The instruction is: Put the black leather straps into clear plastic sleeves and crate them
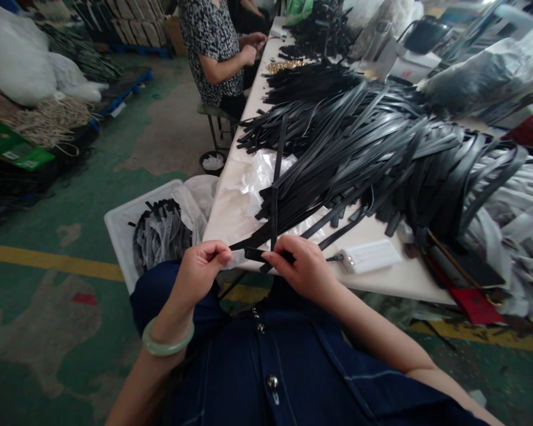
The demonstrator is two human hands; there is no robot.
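Note:
Between my two hands, over the near edge of the table (pixel 224 207), is a black strap end (pixel 254 254). My right hand (pixel 299 266) is closed on that strap, thumb on top. To its left, my left hand (pixel 204 266) is pinched, with a bit of thin clear plastic (pixel 236 259) beside its fingertips; what lies inside the pinch is too small to make out. A large heap of black straps (pixel 350 142) spreads over the table beyond my hands. One strap (pixel 276 183) runs from the heap down to my right hand.
A white power bank (pixel 371 257) lies right of my right hand. On the lower left stands a white bin (pixel 119 236) holding plastic-wrapped straps. Another person (pixel 215 53) sits farther up the table's left side. Plastic bags (pixel 475 77) and a red item (pixel 477 305) are at the right.

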